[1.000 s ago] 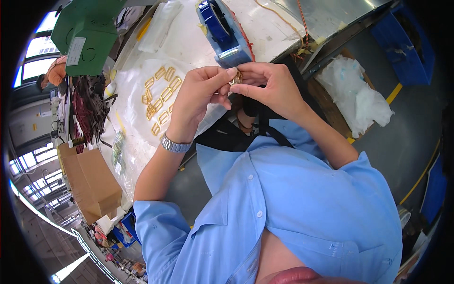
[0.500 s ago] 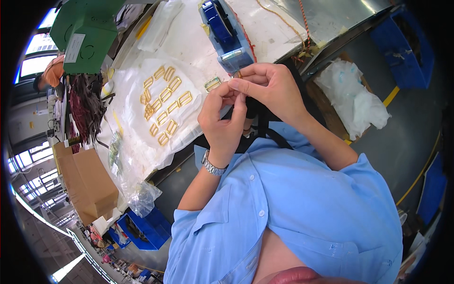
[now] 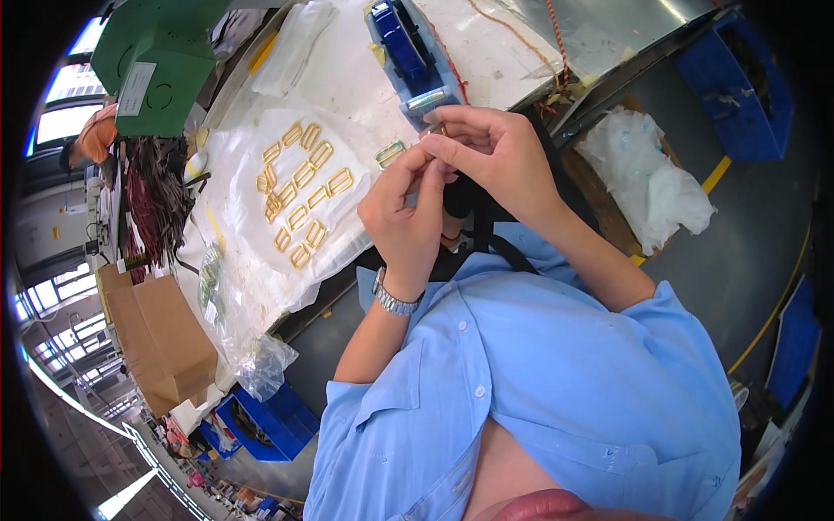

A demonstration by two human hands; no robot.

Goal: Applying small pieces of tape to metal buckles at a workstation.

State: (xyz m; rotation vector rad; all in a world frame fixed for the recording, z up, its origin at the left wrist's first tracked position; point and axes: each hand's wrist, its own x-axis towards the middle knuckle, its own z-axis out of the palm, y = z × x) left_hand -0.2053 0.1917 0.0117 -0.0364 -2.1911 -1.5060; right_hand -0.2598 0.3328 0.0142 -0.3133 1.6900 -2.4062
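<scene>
Close in front of me, both hands meet at the near edge of the worktable. My right hand (image 3: pixel 502 161) is closed, its bent fingers around a small gold buckle (image 3: pixel 440 129) that shows only in part. Thumb and fingertips of my left hand (image 3: pixel 404 217) are pinched together just below it, touching the right fingertips; what they grip is hidden. On the table beside the hands lies a single gold slide buckle (image 3: pixel 390 154) with a greenish tint. Farther left, several gold slide buckles (image 3: pixel 302 175) lie spread on a white plastic sheet (image 3: pixel 248 174).
A blue tape dispenser (image 3: pixel 417 74) stands just beyond my hands. A green box (image 3: pixel 165 61), dark cords (image 3: pixel 156 204) and an open cardboard box (image 3: pixel 165 334) line the left. Right of the table, a white plastic bag (image 3: pixel 638 169) lies by a blue bin (image 3: pixel 738 95).
My hands have shifted slightly, the left fingers straightening and the right fingers tilting. More of the gold buckle shows between the right fingers. The buckles on the table have not moved.
</scene>
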